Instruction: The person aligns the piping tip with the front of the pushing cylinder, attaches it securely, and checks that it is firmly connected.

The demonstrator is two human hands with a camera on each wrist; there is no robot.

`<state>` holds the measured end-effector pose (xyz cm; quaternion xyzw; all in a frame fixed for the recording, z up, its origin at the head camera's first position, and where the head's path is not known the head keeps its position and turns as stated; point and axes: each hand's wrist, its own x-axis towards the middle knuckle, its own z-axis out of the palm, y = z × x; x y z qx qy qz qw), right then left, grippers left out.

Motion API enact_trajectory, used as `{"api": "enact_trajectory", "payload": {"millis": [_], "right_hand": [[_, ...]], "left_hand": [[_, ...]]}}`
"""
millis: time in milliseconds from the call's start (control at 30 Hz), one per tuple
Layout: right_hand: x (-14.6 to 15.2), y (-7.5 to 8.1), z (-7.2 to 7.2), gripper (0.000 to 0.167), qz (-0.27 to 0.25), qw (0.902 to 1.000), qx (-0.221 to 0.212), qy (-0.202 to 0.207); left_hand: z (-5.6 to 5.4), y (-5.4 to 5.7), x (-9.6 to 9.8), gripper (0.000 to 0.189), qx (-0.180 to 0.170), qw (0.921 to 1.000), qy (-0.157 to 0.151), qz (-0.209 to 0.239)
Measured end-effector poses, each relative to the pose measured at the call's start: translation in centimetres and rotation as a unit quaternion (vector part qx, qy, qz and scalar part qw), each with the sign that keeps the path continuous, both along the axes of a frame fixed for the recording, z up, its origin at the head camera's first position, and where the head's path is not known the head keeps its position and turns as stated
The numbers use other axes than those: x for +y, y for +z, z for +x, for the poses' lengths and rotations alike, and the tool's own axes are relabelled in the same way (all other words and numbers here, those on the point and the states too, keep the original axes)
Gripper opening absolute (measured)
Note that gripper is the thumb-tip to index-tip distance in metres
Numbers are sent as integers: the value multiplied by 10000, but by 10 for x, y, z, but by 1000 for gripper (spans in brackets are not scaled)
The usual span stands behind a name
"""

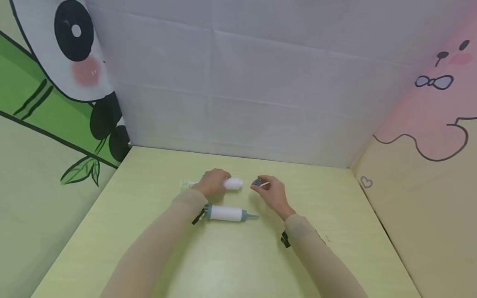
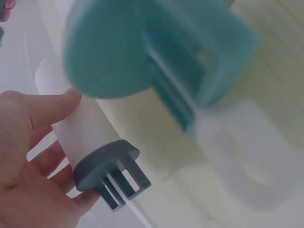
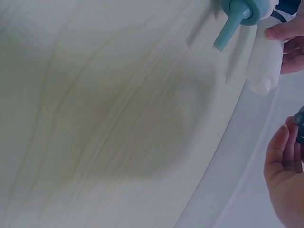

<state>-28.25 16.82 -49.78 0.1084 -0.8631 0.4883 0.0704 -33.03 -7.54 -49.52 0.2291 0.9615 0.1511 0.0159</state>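
Observation:
My left hand (image 1: 213, 183) grips a white plunger-type syringe (image 1: 232, 183) by its barrel, its front end pointing right. A ring handle (image 1: 185, 183) on a thin rod sticks out to the left. In the left wrist view the thumb and fingers wrap the barrel (image 2: 90, 126) beside its dark grey end cap (image 2: 107, 164). My right hand (image 1: 273, 193) pinches a small dark grey piece (image 1: 256, 182), just right of the barrel's front end; its exact kind cannot be told. A second syringe (image 1: 226, 213), white with teal ends, lies nearer me, its nozzle (image 1: 252, 216) pointing right.
Both syringes are over a pale yellow table (image 1: 231, 265). A grey-white wall sheet (image 1: 238, 95) stands along the table's far edge. Side panels with cartoon drawings flank the table, a green and white one (image 1: 41, 82) left and a pink one (image 1: 443, 103) right.

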Motion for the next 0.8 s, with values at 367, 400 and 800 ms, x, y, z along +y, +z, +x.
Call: {"api": "enact_trajectory", "payload": {"millis": [367, 400, 800], "right_hand": [[3, 2, 4, 45, -296, 9995, -81, 94], [4, 3, 5, 45, -279, 9995, -74, 118], [-1, 12, 6, 44, -308, 9969, -309, 649]], "left_hand": [[11, 34, -4, 48, -342, 9954, -472, 766], [13, 36, -4, 48, -348, 9948, -517, 804], [27, 53, -6, 46, -329, 9903, -921, 984]]}}
